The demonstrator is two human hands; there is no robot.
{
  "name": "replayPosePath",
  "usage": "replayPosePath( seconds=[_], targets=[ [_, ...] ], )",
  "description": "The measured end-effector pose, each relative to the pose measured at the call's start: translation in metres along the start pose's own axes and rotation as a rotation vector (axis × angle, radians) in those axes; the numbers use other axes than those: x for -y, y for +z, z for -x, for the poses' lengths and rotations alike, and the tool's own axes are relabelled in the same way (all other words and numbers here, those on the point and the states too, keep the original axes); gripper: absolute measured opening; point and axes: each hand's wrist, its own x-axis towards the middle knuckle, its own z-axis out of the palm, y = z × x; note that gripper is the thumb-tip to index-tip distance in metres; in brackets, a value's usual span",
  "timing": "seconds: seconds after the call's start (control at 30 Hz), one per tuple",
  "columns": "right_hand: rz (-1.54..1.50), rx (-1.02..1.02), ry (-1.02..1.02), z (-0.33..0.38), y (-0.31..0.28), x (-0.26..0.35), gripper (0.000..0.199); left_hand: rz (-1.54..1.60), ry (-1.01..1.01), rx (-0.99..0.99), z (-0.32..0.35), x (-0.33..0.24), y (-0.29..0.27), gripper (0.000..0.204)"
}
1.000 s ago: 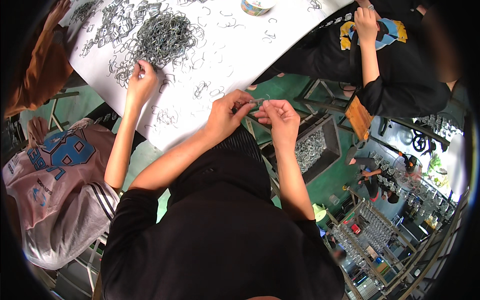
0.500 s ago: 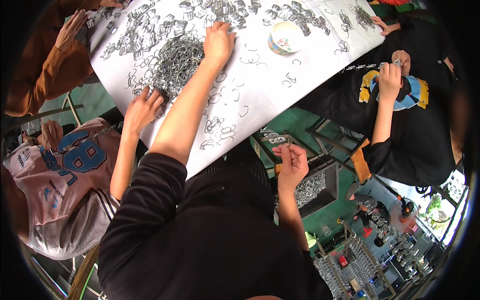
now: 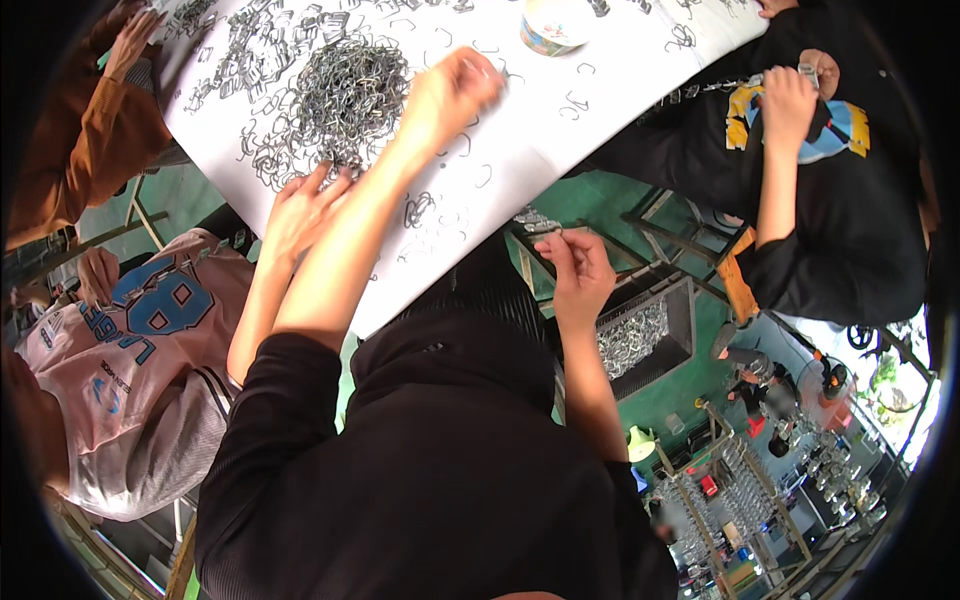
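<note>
Wire hooks (image 3: 350, 90): big loose pile on tabletop (image 3: 535, 115), so much seems left. Your left hand (image 3: 455, 88): fingers half curled beside pile (blurred, hold cannot be told). Your right hand (image 3: 583, 272): fingers nearly closed by few metal links (image 3: 535, 219), perhaps finished part; grip unclear.

Left hand (image 3: 450, 88) with blurred fingers (image 3: 487, 84) (grasp unclear), round tub (image 3: 545, 42) cropped by the top edge.
</note>
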Motion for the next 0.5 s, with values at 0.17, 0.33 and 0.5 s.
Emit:
replayPosePath(
  seconds=[0.17, 0.33, 0.5],
  targets=[
    [0.052, 0.034, -0.027, 0.009, 0.009, -0.007, 0.006, 0.19, -0.018, 0.329, 0.095, -0.014, 0.014, 0.03],
    [0.124, 0.069, -0.067, 0.022, 0.018, -0.004, 0.006, 0.023, 0.118, 0.31, 0.128, -0.02, 0.007, 0.032],
    [0.235, 0.133, -0.067, 0.033, 0.019, -0.012, 0.008, -0.033, 0.237, 0.275, 0.15, -0.015, 0.006, 0.03]
  ],
)
